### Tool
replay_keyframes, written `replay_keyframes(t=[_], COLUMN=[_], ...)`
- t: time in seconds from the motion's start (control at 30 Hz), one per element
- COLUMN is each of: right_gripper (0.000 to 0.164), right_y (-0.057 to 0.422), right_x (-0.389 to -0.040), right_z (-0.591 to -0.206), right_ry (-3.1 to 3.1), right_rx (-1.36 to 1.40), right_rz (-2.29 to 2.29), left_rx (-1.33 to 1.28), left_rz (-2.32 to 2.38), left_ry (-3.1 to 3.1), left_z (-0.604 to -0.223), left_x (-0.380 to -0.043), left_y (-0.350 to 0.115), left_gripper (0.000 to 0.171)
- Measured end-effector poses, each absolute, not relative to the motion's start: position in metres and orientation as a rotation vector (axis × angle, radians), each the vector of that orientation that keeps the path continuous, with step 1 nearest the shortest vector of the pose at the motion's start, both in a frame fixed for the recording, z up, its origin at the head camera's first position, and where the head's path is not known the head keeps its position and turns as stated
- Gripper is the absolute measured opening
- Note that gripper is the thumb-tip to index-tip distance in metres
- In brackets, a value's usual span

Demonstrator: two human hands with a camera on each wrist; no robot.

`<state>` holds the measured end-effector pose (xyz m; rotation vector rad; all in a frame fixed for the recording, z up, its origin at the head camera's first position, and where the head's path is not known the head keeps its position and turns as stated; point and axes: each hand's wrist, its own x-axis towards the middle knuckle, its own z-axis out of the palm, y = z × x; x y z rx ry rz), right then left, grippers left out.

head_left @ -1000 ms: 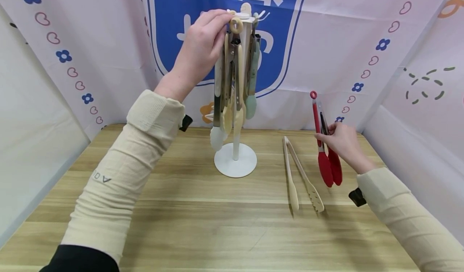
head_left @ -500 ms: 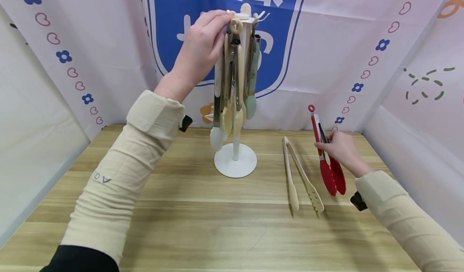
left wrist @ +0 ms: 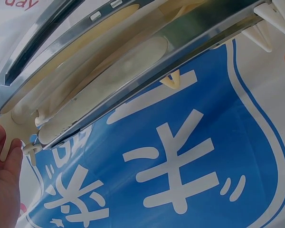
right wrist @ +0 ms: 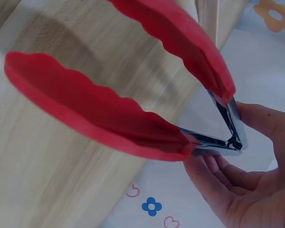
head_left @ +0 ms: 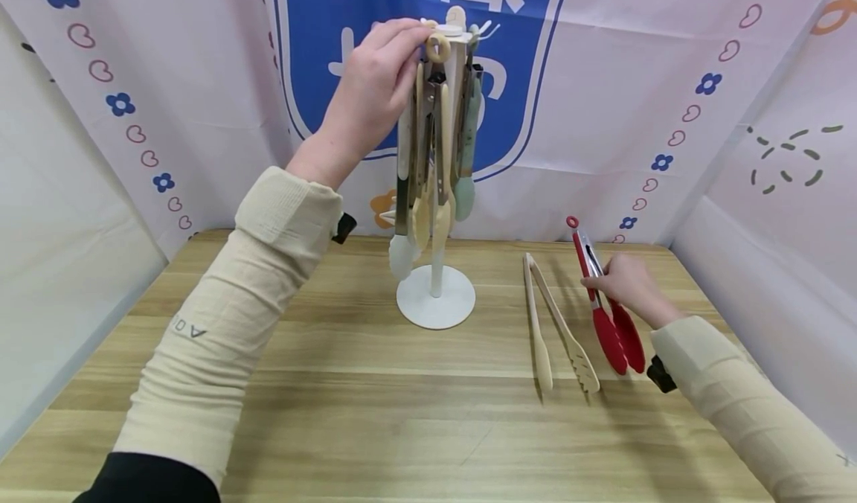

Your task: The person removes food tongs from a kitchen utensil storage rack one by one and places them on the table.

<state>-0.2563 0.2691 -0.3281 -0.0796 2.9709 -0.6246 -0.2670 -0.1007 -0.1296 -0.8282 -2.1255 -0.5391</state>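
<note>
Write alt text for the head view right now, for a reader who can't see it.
A person's right hand holds red tongs at the right of a wooden table, beside spread beige tongs lying there. The left hand grips the top of a white stand hung with other tongs.

We see long cream sleeves (head_left: 194, 369), wrinkled, with thick turned-back cuffs (head_left: 288, 209); dark lettering (head_left: 187, 328) marks the left one, black fabric (head_left: 150, 481) shows higher up, and a small black block (head_left: 344, 228) juts beside each cuff.
</note>
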Motion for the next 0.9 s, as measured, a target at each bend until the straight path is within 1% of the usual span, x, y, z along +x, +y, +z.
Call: replay_keyframes(t=[0.37, 0.9], right_gripper=[0.030, 0.028], right_y=[0.270, 0.264], right_x=[-0.255, -0.265], right_z=[-0.337, -0.351], right_ry=[2.908, 2.839], right_rx=[-0.073, -0.037], right_rz=[-0.557, -0.505], left_rx=[-0.826, -0.826], left_rz=[-0.536, -0.535], left_ry=[-2.132, -2.136], left_z=[-0.129, -0.129], left_x=[-0.267, -0.266], left_y=[-0.101, -0.101], left_gripper=[0.033, 0.033])
